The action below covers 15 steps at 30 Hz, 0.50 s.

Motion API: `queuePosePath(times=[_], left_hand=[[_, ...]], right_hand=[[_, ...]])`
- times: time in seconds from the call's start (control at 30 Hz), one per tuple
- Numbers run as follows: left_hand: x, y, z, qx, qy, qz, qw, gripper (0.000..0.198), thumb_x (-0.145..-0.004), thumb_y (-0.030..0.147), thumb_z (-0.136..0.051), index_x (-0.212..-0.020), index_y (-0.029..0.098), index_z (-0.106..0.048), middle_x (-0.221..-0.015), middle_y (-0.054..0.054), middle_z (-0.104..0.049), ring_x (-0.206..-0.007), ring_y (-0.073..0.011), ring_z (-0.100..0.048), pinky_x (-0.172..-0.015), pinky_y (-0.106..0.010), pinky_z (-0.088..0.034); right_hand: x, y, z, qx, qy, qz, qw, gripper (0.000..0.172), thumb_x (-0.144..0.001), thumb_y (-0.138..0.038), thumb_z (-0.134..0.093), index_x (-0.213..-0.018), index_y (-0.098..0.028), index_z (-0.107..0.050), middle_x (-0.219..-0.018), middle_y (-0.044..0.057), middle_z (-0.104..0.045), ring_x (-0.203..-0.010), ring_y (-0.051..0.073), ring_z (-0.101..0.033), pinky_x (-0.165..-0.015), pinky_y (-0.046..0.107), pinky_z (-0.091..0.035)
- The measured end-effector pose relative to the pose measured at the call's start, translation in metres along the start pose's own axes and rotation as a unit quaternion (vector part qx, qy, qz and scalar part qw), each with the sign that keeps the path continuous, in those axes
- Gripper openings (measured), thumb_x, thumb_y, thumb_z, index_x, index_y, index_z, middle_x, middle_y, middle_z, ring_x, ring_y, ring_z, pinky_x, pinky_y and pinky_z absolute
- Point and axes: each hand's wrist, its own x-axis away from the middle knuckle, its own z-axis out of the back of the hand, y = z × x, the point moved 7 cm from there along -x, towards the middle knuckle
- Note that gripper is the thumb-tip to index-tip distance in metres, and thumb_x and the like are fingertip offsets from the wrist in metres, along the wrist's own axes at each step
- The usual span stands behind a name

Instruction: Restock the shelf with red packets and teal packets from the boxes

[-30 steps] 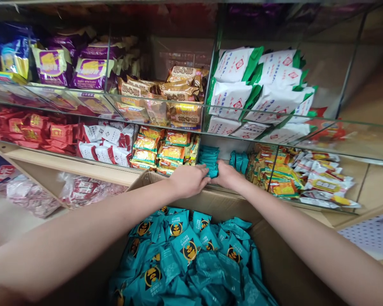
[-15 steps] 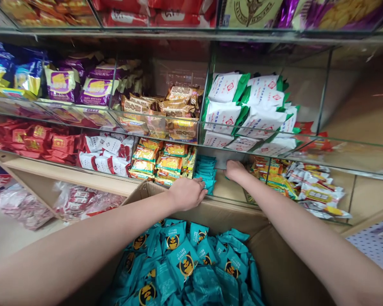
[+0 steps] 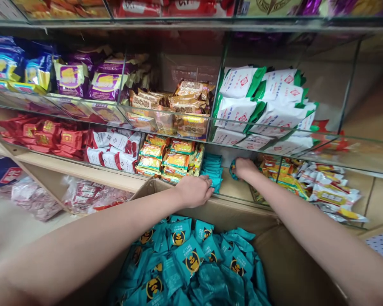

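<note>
My right hand (image 3: 245,168) reaches into the lower shelf with its fingers closed on a small teal snack packet (image 3: 232,170). To its left, a stack of teal packets (image 3: 212,163) stands in the same compartment. At the front of that stack is my left hand (image 3: 195,191), fingers curled by the glass edge; what they grip, if anything, is hidden. Below both arms an open cardboard box (image 3: 268,229) holds a heap of loose teal packets (image 3: 191,259) with black and yellow emblems.
Yellow-orange packets (image 3: 178,160) adjoin the teal stack, behind a glass divider. White-and-green packets (image 3: 258,110) fill the shelf above. Right of my hand lie more yellow packets (image 3: 287,180) and white-and-yellow ones (image 3: 332,189). A glass strip (image 3: 306,146) runs above my right hand.
The teal packet in my right hand has come into clear view beside the fingers. My left hand stays at the front of the stack. The view has shifted slightly.
</note>
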Motion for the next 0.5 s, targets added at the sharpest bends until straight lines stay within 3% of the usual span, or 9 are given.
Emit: queuePosePath(times=[0.13,0.27,0.37,0.43,0.5], left_hand=[[-0.001,-0.004,-0.002,0.032,0.006,0.000,0.999,0.036,-0.083,0.037,-0.035,-0.111,0.021,-0.052,-0.120,-0.006,-0.052,-0.107,-0.0212,-0.050,-0.083,-0.031,-0.041],[0.000,-0.003,0.014,0.123,0.086,-0.017,0.989,0.049,-0.081,0.033,-0.041,-0.127,0.018,-0.034,-0.128,-0.009,-0.043,-0.113,-0.0220,-0.043,-0.090,-0.033,-0.037],[0.004,0.001,0.027,0.268,0.131,-0.020,0.954,0.063,-0.077,0.039,-0.048,-0.131,0.017,-0.023,-0.131,-0.012,-0.037,-0.100,-0.0211,-0.051,-0.084,-0.032,-0.042],[0.006,0.008,0.027,0.377,0.109,-0.037,0.919,0.060,-0.074,0.041,-0.052,-0.125,0.017,-0.033,-0.121,-0.012,-0.047,-0.086,-0.0177,-0.056,-0.074,-0.030,-0.045],[0.008,0.016,0.022,0.473,0.059,-0.039,0.878,0.042,-0.075,0.041,-0.051,-0.107,0.015,-0.049,-0.097,-0.007,-0.059,-0.073,-0.0148,-0.057,-0.063,-0.026,-0.047]], right_hand=[[0.034,0.013,0.024,-0.032,0.029,0.033,0.998,0.027,-0.071,-0.027,-0.055,-0.094,-0.014,-0.060,-0.078,0.012,-0.066,-0.075,0.023,-0.062,-0.064,0.028,-0.043],[0.077,0.023,0.042,-0.225,0.064,0.091,0.968,0.024,-0.070,-0.029,-0.056,-0.092,-0.019,-0.055,-0.073,0.004,-0.065,-0.059,0.017,-0.061,-0.058,0.028,-0.045],[0.108,0.014,0.042,-0.397,0.022,0.139,0.907,0.026,-0.068,-0.036,-0.058,-0.090,-0.021,-0.053,-0.072,0.002,-0.063,-0.054,0.015,-0.059,-0.051,0.028,-0.045],[0.126,0.003,0.039,-0.464,-0.006,0.157,0.871,0.030,-0.066,-0.039,-0.061,-0.088,-0.021,-0.054,-0.071,0.001,-0.061,-0.057,0.015,-0.058,-0.051,0.027,-0.045],[0.138,-0.006,0.036,-0.501,-0.024,0.157,0.851,0.032,-0.065,-0.040,-0.063,-0.089,-0.020,-0.054,-0.070,0.001,-0.060,-0.059,0.015,-0.058,-0.052,0.027,-0.046]])
